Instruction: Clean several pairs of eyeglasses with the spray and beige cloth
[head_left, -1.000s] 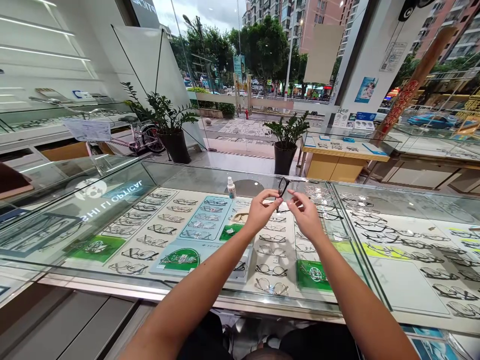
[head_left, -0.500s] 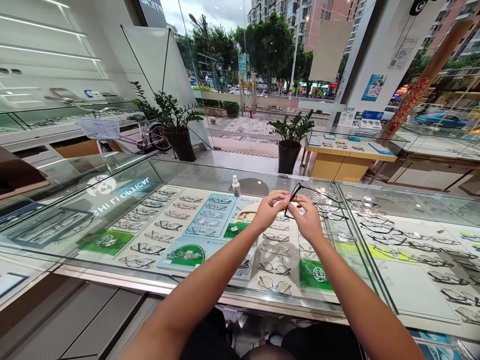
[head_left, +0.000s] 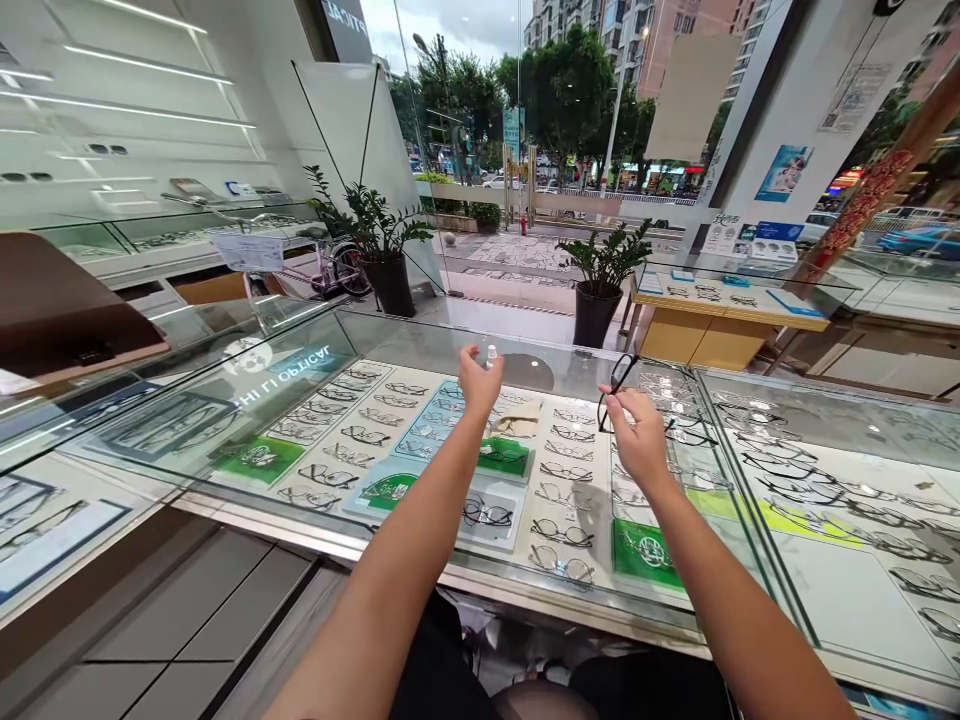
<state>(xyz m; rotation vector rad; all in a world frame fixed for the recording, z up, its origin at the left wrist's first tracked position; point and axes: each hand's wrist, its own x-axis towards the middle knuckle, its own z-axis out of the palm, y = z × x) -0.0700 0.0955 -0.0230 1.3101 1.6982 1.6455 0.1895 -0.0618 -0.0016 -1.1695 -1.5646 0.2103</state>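
While the right hand [head_left: 637, 430] pinches the black glasses [head_left: 619, 380] above the glass counter [head_left: 832, 575] displaying frames [head_left: 562, 532], the left hand [head_left: 479, 385] curls half-open at the small bottle [head_left: 492, 354], whose base it hides.

The left hand [head_left: 478, 385] has moved to the bottle [head_left: 491, 356].

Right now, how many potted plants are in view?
2: one on the left, beside the bicycle; one on the right, just left of the wooden table. Others could be hidden.
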